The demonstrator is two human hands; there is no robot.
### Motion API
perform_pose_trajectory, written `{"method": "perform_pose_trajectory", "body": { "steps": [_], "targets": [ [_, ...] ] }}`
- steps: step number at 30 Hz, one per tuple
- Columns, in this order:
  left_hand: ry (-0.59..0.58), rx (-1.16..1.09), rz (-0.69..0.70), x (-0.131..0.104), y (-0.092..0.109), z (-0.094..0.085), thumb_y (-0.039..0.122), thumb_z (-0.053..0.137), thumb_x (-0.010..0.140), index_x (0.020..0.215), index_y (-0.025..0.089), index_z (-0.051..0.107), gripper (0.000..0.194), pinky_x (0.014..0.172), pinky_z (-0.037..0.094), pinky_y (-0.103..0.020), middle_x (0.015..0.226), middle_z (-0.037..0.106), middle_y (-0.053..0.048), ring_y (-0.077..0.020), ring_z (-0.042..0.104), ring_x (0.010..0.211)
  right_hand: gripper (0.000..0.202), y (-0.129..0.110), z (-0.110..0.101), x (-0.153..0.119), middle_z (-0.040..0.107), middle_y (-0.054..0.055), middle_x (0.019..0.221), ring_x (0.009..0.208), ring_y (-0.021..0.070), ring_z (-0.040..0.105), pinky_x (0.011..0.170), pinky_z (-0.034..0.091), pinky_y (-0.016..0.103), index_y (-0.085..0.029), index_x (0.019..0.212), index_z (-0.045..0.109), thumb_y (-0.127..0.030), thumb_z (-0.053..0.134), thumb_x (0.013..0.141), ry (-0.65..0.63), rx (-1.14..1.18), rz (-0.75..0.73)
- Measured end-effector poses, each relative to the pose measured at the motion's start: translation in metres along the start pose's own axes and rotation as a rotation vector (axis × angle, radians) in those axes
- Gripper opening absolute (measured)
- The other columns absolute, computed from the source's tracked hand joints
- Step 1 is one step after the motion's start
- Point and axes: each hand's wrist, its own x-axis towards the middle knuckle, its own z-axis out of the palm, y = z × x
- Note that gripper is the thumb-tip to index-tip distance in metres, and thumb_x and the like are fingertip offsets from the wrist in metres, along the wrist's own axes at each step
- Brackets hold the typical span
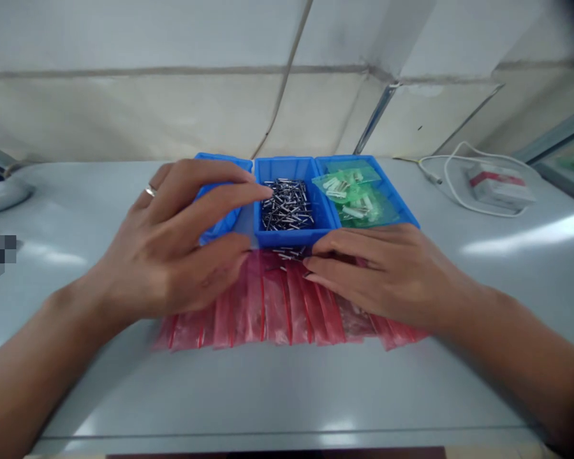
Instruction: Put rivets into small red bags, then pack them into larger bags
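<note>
Both hands were in around the middle blue bin [291,238], palms down.
The left hand [160,255] arched in loose and spread, holding nothing I could see, index fingertip over the bin's left rim. The right hand [387,271] came in low with its fingers bunched just in front of the bin; couldn't tell if it had a pin pinched or was only touching one. The loose metal pins [289,254] sat right by those right fingertips, on top of the pink plastic bags [275,312]. They were skinny, shiny, rivet-looking bits, silver and dark, same as the jumbled heap [287,207] inside the bin.
</note>
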Motion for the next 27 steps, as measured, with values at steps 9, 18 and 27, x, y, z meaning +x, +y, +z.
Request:
{"method": "perform_pose_trajectory", "body": {
  "steps": [9,18,27],
  "targets": [
    [-0.103,-0.175,-0.355,-0.015,-0.02,-0.006,0.047,0.072,0.111,0.149,0.027,0.067,0.043,0.119,0.066,-0.046,0.169,0.06,-0.008,-0.029,0.074,0.138,0.007,-0.001,-0.002,0.004,0.075,0.013,0.116,0.098,0.0234,0.074,0.084,0.06,0.039,-0.019,0.102,0.077,-0.02,0.071,0.106,0.234,-0.02,0.233],
    [-0.092,-0.164,-0.329,-0.013,0.002,0.016,0.042,0.071,0.112,0.146,0.025,0.071,0.038,0.122,0.065,-0.044,0.152,0.075,-0.009,-0.0284,0.079,0.134,0.01,0.007,0.004,0.002,0.079,0.009,0.109,0.099,0.0201,0.077,0.091,0.062,0.033,-0.015,0.103,0.076,-0.017,0.067,0.109,0.205,0.053,0.217],
    [-0.074,-0.172,-0.329,-0.012,0.003,0.016,0.028,0.07,0.112,0.131,0.03,0.078,0.02,0.116,0.067,-0.042,0.149,0.078,-0.003,-0.0254,0.081,0.13,0.004,0.001,0.0,0.006,0.078,0.009,0.107,0.096,0.0217,0.075,0.081,0.063,0.04,-0.024,0.105,0.08,-0.021,0.077,0.104,0.32,0.073,0.212]
  ]
}}
